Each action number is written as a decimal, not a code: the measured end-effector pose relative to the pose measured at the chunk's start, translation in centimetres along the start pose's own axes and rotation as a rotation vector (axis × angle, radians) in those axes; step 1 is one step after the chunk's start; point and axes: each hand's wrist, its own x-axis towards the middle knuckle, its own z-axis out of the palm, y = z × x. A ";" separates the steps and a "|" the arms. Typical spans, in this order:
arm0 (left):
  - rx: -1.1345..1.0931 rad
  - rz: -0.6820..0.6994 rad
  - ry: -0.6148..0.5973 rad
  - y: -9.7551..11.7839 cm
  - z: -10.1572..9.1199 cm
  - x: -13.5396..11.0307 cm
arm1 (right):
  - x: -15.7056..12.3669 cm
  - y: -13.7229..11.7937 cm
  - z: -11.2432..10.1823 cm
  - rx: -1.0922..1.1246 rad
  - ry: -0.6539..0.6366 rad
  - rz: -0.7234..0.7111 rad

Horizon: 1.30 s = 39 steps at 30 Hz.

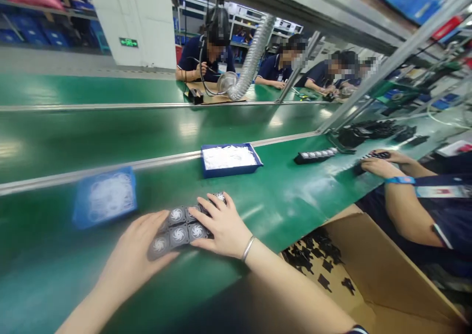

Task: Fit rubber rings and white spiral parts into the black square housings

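Note:
Small black square cooling fans (178, 235) with white swirl-marked centres lie side by side in two rows on the green bench. My left hand (134, 248) is closed around the left end of the rows, thumb at the front and fingers at the back. From the right, my right hand (226, 228) grips the fans, its fingers over the back row and its thumb at the front edge. Its fingers partly hide the fans on that side. The left end looks blurred.
Two blue trays, a left one (81, 215) and a middle one (232, 170), hold white pieces. A row of fans (315, 155) stands right. A cardboard box (387, 260) holds black parts. At right, a co-worker's hands (381, 164) hold fans; other people sit across the bench.

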 end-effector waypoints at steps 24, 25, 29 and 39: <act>-0.189 0.125 -0.042 27.5 18.6 25.9 | -19.6 31.3 -11.1 -0.053 0.230 0.385; -0.193 0.124 -0.039 28.7 19.4 27.0 | -20.4 32.0 -11.3 -0.057 0.325 0.466; -0.222 0.101 -0.033 33.5 22.8 31.5 | -23.1 33.4 -9.6 -0.102 0.837 0.882; -0.250 0.189 -0.009 36.3 26.1 33.7 | -23.8 40.4 -4.1 0.113 1.347 1.409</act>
